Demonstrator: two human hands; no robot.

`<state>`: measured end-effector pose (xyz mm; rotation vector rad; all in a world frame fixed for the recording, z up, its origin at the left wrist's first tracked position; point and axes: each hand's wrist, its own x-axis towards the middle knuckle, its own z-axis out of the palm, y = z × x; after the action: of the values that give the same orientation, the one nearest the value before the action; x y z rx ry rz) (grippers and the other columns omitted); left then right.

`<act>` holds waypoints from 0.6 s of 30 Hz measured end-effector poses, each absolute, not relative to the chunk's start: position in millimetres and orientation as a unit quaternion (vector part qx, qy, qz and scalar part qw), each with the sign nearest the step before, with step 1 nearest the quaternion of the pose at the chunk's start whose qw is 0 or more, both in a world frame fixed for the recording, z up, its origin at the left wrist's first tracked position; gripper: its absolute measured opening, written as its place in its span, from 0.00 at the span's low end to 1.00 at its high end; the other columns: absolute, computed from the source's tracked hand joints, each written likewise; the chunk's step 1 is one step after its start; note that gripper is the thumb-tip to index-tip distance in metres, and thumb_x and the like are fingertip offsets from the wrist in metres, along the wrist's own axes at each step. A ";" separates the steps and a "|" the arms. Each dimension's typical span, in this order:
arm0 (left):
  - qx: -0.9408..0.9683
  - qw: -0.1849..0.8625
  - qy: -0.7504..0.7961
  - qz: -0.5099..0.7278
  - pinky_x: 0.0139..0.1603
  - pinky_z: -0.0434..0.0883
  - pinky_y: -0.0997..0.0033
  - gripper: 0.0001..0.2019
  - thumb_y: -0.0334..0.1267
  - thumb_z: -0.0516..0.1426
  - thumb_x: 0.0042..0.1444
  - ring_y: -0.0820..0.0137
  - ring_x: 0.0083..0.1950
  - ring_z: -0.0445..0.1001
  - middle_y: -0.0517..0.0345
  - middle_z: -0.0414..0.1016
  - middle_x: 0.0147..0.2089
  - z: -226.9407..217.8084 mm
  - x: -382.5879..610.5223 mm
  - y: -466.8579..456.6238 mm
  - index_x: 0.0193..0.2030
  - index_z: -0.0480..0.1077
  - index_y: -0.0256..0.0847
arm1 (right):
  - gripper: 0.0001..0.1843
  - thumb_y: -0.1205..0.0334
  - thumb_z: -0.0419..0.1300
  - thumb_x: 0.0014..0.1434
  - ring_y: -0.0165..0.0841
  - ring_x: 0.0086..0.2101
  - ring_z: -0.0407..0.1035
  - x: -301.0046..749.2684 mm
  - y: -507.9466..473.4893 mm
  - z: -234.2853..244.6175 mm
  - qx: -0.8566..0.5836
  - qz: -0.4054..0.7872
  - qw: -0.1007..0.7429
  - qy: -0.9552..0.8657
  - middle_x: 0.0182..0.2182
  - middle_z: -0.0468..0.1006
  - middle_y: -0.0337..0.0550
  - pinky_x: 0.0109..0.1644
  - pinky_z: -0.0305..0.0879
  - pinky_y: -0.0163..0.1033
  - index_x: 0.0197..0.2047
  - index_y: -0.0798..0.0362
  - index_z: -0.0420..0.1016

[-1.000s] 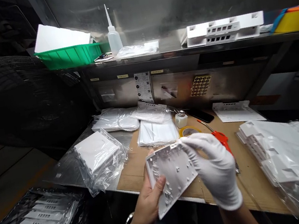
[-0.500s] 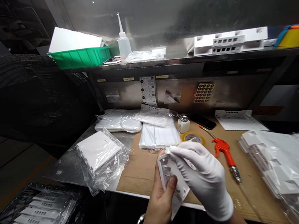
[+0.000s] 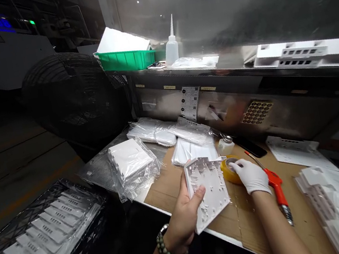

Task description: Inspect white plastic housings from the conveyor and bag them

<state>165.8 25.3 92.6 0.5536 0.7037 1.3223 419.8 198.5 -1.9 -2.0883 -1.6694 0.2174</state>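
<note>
My bare left hand [image 3: 184,209] grips a white plastic housing [image 3: 211,185] by its left side, thumb across the inner face. The housing is tilted up, showing its ribs, small posts and slotted upper edge. On my right hand [image 3: 252,174] is a white glove; its fingers close on a roll of yellow tape [image 3: 230,173] just beyond the housing's right edge. The fingertips reach the roll's core. Right of that hand, a red air blow gun [image 3: 276,187] lies on the cardboard [image 3: 164,193].
Bagged white parts [image 3: 131,158] sit left on the bench, with another bagged stack [image 3: 337,202] at the right. A small pump bottle [image 3: 225,145] and dark phone [image 3: 252,147] stand behind the tape. A black crate [image 3: 100,200] holds several bagged housings. Above runs a metal shelf [image 3: 231,68].
My right hand has left the housing's upper edge and moved right onto the tape roll. My left hand still holds the housing, now turned with its inner face more visible. The view has swung left.
</note>
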 end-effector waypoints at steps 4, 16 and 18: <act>0.206 0.705 0.322 0.597 0.72 0.67 0.54 0.45 0.34 0.64 0.63 0.58 0.67 0.73 0.48 0.74 0.67 98.9 160.8 26.3 0.78 0.42 0.53 | 0.20 0.48 0.54 0.62 0.46 0.44 0.75 422.5 193.7 -7.9 -0.739 0.065 0.215 -0.635 0.45 0.82 0.54 0.48 0.67 0.47 0.36 0.51 0.83; 0.164 0.854 0.130 0.477 0.70 0.65 0.41 0.35 0.44 0.58 0.65 0.43 0.65 0.73 0.31 0.73 0.65 73.2 110.4 37.6 0.75 0.54 0.32 | 0.31 0.51 0.52 0.62 0.61 0.53 0.74 527.2 124.0 -5.1 -0.838 0.105 0.077 -0.530 0.52 0.78 0.74 0.57 0.66 0.58 0.56 0.66 0.77; 0.193 0.863 0.077 0.460 0.71 0.62 0.40 0.34 0.47 0.57 0.66 0.42 0.67 0.70 0.32 0.72 0.66 70.7 102.2 38.1 0.74 0.57 0.32 | 0.28 0.50 0.52 0.61 0.59 0.50 0.76 528.9 111.6 -16.3 -0.838 0.146 0.051 -0.523 0.48 0.81 0.71 0.54 0.68 0.56 0.52 0.63 0.78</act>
<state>102.2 38.1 70.7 0.4039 0.1609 0.9641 528.9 111.6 -16.3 -2.5515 -1.5923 0.4429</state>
